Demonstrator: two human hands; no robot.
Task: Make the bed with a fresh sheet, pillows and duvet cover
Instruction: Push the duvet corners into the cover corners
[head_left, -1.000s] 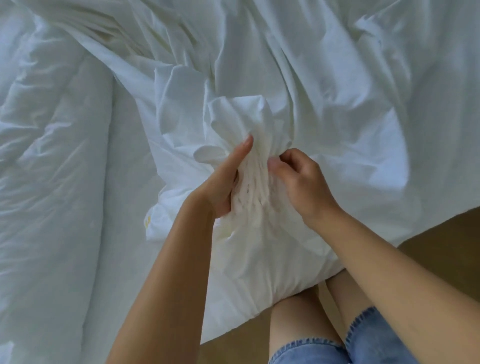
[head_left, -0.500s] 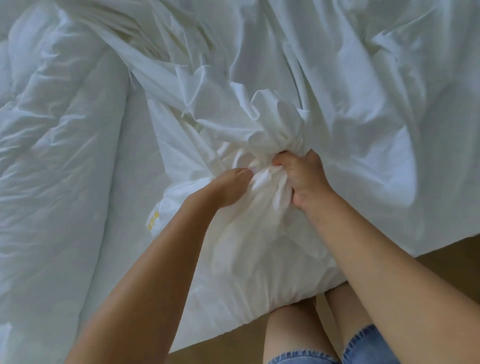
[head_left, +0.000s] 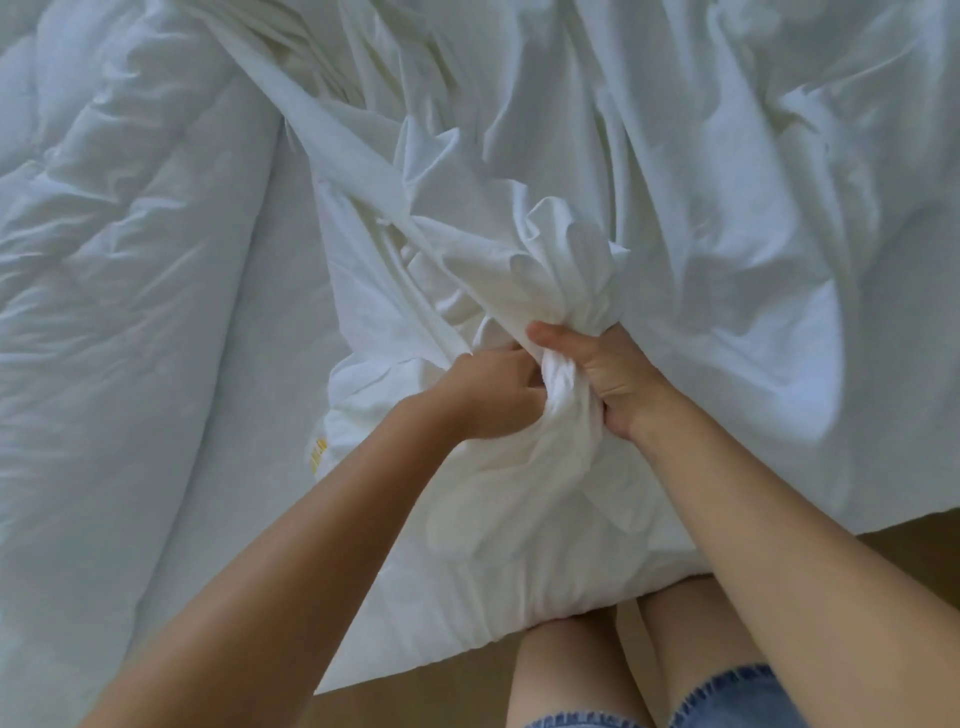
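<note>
Head view: the left hand (head_left: 493, 395) and right hand (head_left: 610, 379) both clench a gathered bunch of the white cover (head_left: 566, 280) at the near edge of the bed (head_left: 249, 441). The cover looks light, limp and slippery; its bunched folds or corners likely give the surest hold.

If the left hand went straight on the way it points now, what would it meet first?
The left hand would meet the bunched white cover it grips, then probably the right hand; depth unclear.
</note>
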